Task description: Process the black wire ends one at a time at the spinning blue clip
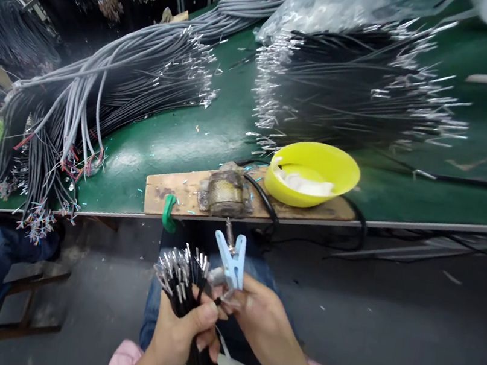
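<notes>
Our left hand (184, 332) is raised over our lap, its grip clamped around a bundle of black wires (179, 276). Our right hand (258, 313) pinches a blue clip (230, 260) just beside the wire tips, below the counter (161, 146) edge.

Board (178, 188) on worktop (176, 142) front edge: clamp (169, 211) left, bowl (339, 184) right end. Cable bundle (117, 78) behind-left, wire stack (353, 89) behind-right. Wire bunch (179, 276), clip (232, 260) in front.
</notes>
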Motion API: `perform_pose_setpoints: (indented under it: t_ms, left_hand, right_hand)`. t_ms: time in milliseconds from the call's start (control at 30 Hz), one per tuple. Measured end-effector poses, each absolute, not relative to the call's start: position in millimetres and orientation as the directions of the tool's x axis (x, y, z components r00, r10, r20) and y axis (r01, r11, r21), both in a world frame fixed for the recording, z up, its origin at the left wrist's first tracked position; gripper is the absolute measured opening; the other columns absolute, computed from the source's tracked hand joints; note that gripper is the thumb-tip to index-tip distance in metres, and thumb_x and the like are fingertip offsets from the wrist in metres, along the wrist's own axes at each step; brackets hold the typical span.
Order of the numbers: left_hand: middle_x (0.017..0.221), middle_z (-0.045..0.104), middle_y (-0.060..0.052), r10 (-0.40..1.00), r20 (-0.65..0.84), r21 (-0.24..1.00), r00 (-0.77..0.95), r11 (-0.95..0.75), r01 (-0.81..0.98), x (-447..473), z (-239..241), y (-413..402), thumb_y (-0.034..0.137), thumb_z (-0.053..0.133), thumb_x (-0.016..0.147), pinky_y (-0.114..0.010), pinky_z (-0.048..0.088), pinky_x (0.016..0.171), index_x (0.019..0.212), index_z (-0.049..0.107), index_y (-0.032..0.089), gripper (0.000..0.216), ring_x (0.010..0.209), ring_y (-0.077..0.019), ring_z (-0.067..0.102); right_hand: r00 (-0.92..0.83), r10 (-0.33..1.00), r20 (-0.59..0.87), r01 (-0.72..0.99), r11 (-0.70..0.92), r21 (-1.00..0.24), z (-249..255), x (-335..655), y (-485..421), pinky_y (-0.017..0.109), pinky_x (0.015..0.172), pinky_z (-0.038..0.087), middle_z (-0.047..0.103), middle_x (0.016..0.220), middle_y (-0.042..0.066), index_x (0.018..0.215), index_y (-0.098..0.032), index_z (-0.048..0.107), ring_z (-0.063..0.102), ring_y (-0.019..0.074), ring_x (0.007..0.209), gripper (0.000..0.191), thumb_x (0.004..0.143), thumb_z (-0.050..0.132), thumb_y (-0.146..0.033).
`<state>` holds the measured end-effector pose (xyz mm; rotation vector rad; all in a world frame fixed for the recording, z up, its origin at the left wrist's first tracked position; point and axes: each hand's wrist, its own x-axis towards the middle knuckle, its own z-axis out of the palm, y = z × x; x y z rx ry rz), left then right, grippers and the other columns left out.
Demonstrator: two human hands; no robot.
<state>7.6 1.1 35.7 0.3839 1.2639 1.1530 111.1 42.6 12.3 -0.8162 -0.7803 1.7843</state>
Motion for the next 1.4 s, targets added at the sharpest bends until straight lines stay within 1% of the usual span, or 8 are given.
perform_pose_setpoints:
  t_ms: [233, 467, 567, 700, 833, 967, 1100, 1400]
  left_hand:
    - [0.039, 0.037, 0.01, 0.866, -0.466, 0.82, -0.181, 0.346, -0.456, 21, 24, 0, 0.047, 0.079, 0.055, -0.019, 0.04, 0.033, 0.057, 0.046, 0.018, 0.044, 0.03, -0.003, 0.034]
    - [0.039, 0.039, 0.009, 0.836, -0.493, 0.825, -0.239, 0.363, -0.432, 20, 21, -5, 0.049, 0.077, 0.056, -0.018, 0.035, 0.031, 0.056, 0.05, 0.018, 0.041, 0.03, -0.004, 0.035]
    - [0.042, 0.037, 0.008, 0.84, -0.499, 0.813, -0.214, 0.369, -0.451, 19, 22, -6, 0.054, 0.075, 0.056, -0.02, 0.032, 0.032, 0.059, 0.052, 0.018, 0.043, 0.03, -0.0026, 0.028]
    - [0.039, 0.03, 0.01, 0.851, -0.497, 0.807, -0.171, 0.381, -0.451, 22, 24, -7, 0.055, 0.075, 0.054, -0.021, 0.029, 0.033, 0.058, 0.052, 0.018, 0.045, 0.03, -0.0021, 0.023]
    - [0.042, 0.04, 0.007, 0.854, -0.495, 0.811, -0.161, 0.388, -0.439, 21, 23, -8, 0.055, 0.076, 0.052, -0.02, 0.027, 0.032, 0.059, 0.052, 0.017, 0.046, 0.03, -0.0015, 0.026]
    - [0.054, 0.054, 0.001, 0.847, -0.5, 0.816, -0.181, 0.391, -0.425, 18, 23, -6, 0.055, 0.076, 0.053, -0.02, 0.028, 0.032, 0.062, 0.051, 0.017, 0.046, 0.03, -0.0005, 0.028]
    - [0.043, 0.041, 0.007, 0.839, -0.508, 0.819, -0.197, 0.398, -0.414, 16, 23, -3, 0.053, 0.076, 0.053, -0.019, 0.028, 0.031, 0.062, 0.05, 0.018, 0.044, 0.029, -0.0015, 0.027]
    - [0.04, 0.046, 0.005, 0.834, -0.428, 0.896, -0.347, 0.343, -0.28, 12, 22, -6, 0.047, 0.075, 0.058, -0.023, 0.038, 0.035, 0.059, 0.059, 0.017, 0.035, 0.033, -0.0081, 0.041]
  right_hand:
    - [-0.156, 0.983, -0.099, -0.38, -0.152, -0.913, 15, 113, 36, 0.022, 0.032, 0.04, 0.053, 0.052, -0.002, 0.062, -0.02, 0.055, 0.05, 0.0126, 0.04, 0.028, 0.076, 0.063, -0.042]
    - [0.083, 0.892, 0.444, -0.102, 0.451, -0.887, 14, 118, 37, 0.03, 0.054, 0.045, 0.055, 0.06, 0.002, 0.07, -0.023, 0.061, 0.052, 0.0177, 0.058, 0.015, 0.084, 0.056, -0.025]
    - [-0.059, 0.947, 0.316, -0.272, 0.289, -0.918, 9, 121, 38, 0.03, 0.053, 0.045, 0.055, 0.061, 0.003, 0.066, -0.022, 0.061, 0.053, 0.0179, 0.058, 0.023, 0.083, 0.057, -0.038]
    - [-0.387, 0.92, -0.065, -0.581, -0.297, -0.758, 0, 119, 36, 0.025, 0.046, 0.041, 0.049, 0.057, -0.001, 0.06, -0.02, 0.055, 0.048, 0.0143, 0.05, 0.039, 0.067, 0.066, -0.057]
    - [-0.39, 0.878, -0.276, -0.55, -0.463, -0.695, -11, 118, 35, 0.022, 0.043, 0.037, 0.048, 0.053, -0.003, 0.061, -0.017, 0.058, 0.043, 0.0112, 0.046, 0.035, 0.06, 0.073, -0.049]
    - [-0.146, 0.97, -0.196, -0.438, -0.241, -0.866, -8, 124, 38, 0.025, 0.052, 0.046, 0.059, 0.062, 0.002, 0.069, -0.018, 0.066, 0.054, 0.0148, 0.055, 0.026, 0.07, 0.067, -0.043]
    - [-0.179, 0.978, 0.107, -0.272, 0.055, -0.961, 7, 128, 40, 0.027, 0.057, 0.049, 0.065, 0.067, 0.006, 0.069, -0.019, 0.069, 0.06, 0.0188, 0.062, 0.018, 0.07, 0.069, -0.037]
    - [0.096, 0.866, 0.491, -0.001, 0.494, -0.87, 21, 118, 35, 0.029, 0.048, 0.045, 0.061, 0.053, 0.0, 0.065, -0.022, 0.063, 0.053, 0.0151, 0.048, 0.019, 0.069, 0.063, -0.003]
